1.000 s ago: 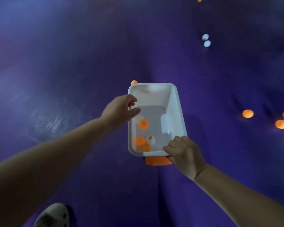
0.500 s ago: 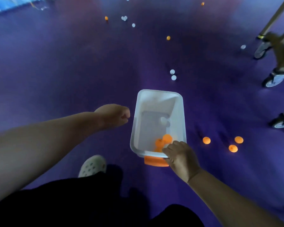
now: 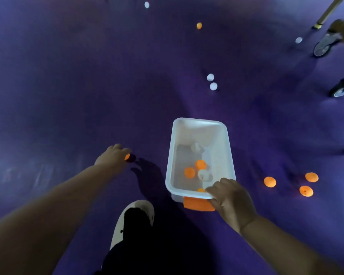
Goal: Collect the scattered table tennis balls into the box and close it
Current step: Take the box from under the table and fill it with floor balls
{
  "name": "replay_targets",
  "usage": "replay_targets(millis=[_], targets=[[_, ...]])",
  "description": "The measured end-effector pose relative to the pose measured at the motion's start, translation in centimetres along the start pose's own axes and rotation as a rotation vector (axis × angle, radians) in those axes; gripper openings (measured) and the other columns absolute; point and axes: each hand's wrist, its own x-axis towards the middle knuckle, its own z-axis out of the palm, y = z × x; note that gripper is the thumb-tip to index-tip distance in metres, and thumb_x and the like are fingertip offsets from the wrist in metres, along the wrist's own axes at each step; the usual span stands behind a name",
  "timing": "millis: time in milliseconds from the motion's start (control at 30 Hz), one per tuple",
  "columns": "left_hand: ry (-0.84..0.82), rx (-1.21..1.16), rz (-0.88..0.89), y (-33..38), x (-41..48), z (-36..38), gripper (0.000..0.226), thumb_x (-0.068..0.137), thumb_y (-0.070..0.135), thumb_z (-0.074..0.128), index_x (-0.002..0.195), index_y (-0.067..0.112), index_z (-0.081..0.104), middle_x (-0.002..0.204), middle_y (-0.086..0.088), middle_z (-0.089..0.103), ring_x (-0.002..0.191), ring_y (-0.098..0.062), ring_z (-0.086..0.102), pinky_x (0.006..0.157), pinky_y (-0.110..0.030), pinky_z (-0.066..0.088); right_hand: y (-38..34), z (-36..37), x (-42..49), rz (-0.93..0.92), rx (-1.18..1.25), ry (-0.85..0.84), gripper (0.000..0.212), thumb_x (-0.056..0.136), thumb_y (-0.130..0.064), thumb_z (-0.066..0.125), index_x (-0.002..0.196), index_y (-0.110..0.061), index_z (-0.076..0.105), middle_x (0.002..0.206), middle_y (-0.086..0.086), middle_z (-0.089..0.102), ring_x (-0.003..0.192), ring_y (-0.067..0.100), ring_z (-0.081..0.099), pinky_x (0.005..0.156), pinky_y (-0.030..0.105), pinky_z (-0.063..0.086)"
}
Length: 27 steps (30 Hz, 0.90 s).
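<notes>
1 box [image 3: 199,121], long axis away, right fingers [image 3: 214,189] gripping rim, left fingers [image 3: 122,150] at ball [image 3: 127,156], hold unclear

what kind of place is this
Likely an indoor table tennis hall: purple floor, white and orange balls strewn round a box, and castor wheels at upper right, perhaps a rolling table's.

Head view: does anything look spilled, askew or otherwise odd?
Yes: balls lie scattered over the floor, three orange balls right of the box, two white balls beyond it, more farther off. The box has no lid on; the right hand grips its near corner. No damage shows.
</notes>
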Motion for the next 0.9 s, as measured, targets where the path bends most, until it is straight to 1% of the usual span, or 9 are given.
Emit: replay_targets(millis=[167, 233, 300, 400, 533, 633, 700, 767, 900], targets=[[-0.011, -0.035, -0.05, -0.8, 2.6, 4.7, 0.062, 0.089, 0.006, 0.05, 0.144, 0.028, 0.031, 0.152, -0.007, 0.019, 0.136, -0.033, 0.023, 0.102, -0.048, 0.041, 0.6, 3.3, 1.5, 0.012, -0.008, -0.018, 0.014, 0.071, -0.021, 0.054, 0.07, -0.018, 0.067, 0.057, -0.003, 0.054, 0.053, 0.021, 0.05, 0.048, 0.026, 0.036], [0.034, -0.026, -0.088, -1.1, 3.3, 5.2, 0.061, 0.089, 0.003, 0.048, 0.143, 0.027, 0.032, 0.147, -0.008, 0.025, 0.13, -0.033, 0.029, 0.096, -0.048, 0.045, 0.6, 4.3, 2.1, 0.055, -0.007, -0.058, 0.006, 0.066, -0.014, 0.066, 0.07, -0.018, 0.066, 0.057, -0.003, 0.052, 0.054, 0.021, 0.048, 0.049, 0.027, 0.033], [0.034, -0.03, -0.111, -1.3, 3.9, 5.2, 0.056, 0.089, 0.001, 0.046, 0.139, 0.025, 0.036, 0.136, -0.01, 0.032, 0.12, -0.032, 0.039, 0.086, -0.046, 0.048, 0.7, 5.5, 2.3, 0.125, 0.029, -0.119, 0.018, 0.059, -0.008, 0.077, 0.069, -0.018, 0.066, 0.057, -0.003, 0.052, 0.054, 0.021, 0.047, 0.048, 0.028, 0.035], [0.063, -0.03, -0.142, -1.6, 4.5, 5.2, 0.038, 0.089, 0.0, 0.045, 0.123, 0.017, 0.043, 0.114, -0.013, 0.037, 0.101, -0.035, 0.048, 0.072, -0.042, 0.044, 0.7, 6.1, 2.0, 0.183, 0.077, -0.179, 0.022, 0.055, -0.006, 0.079, 0.067, -0.018, 0.065, 0.057, -0.003, 0.052, 0.055, 0.02, 0.048, 0.049, 0.029, 0.04], [0.089, -0.142, -0.183, -0.3, 4.8, 4.3, 0.028, 0.091, 0.01, 0.046, 0.119, 0.014, 0.045, 0.113, -0.017, 0.043, 0.092, -0.038, 0.051, 0.07, -0.045, 0.042, 1.0, 6.2, 1.8, 0.187, 0.074, -0.179, 0.021, 0.058, -0.007, 0.078, 0.069, -0.02, 0.065, 0.059, -0.004, 0.052, 0.057, 0.019, 0.049, 0.056, 0.027, 0.039], [0.382, -0.43, -0.029, 4.3, 3.8, 2.4, 0.035, 0.091, 0.025, 0.053, 0.126, 0.021, 0.047, 0.12, -0.009, 0.051, 0.094, -0.034, 0.057, 0.074, -0.041, 0.045, 0.8, 6.2, 2.1, 0.191, 0.049, -0.181, 0.018, 0.059, -0.007, 0.075, 0.066, -0.02, 0.065, 0.057, -0.004, 0.051, 0.056, 0.019, 0.049, 0.056, 0.026, 0.039], [0.53, -0.546, 0.175, 8.2, 2.3, 0.9, 0.039, 0.089, 0.025, 0.058, 0.127, 0.023, 0.048, 0.114, 0.002, 0.054, 0.082, -0.021, 0.058, 0.071, -0.035, 0.047, 0.5, 6.3, 2.5, 0.205, 0.004, -0.199, 0.02, 0.057, -0.008, 0.078, 0.062, -0.02, 0.064, 0.055, -0.004, 0.051, 0.054, 0.018, 0.048, 0.055, 0.026, 0.039], [0.557, -0.534, 0.38, 11.2, 0.9, 0.3, 0.038, 0.088, 0.029, 0.057, 0.125, 0.026, 0.049, 0.105, 0.007, 0.054, 0.076, -0.013, 0.055, 0.065, -0.03, 0.046, 0.2, 6.2, 2.6, 0.219, -0.025, -0.211, 0.021, 0.055, -0.011, 0.082, 0.061, -0.021, 0.064, 0.055, -0.004, 0.052, 0.053, 0.017, 0.049, 0.056, 0.026, 0.041], [0.509, -0.334, 0.615, 13.0, 0.8, 1.4, 0.036, 0.087, 0.028, 0.057, 0.122, 0.022, 0.052, 0.096, 0.0, 0.062, 0.079, -0.019, 0.06, 0.063, -0.032, 0.048, 0.3, 6.2, 2.6, 0.216, -0.022, -0.199, 0.024, 0.049, -0.011, 0.082, 0.059, -0.022, 0.063, 0.055, -0.004, 0.051, 0.054, 0.018, 0.05, 0.055, 0.027, 0.04]])
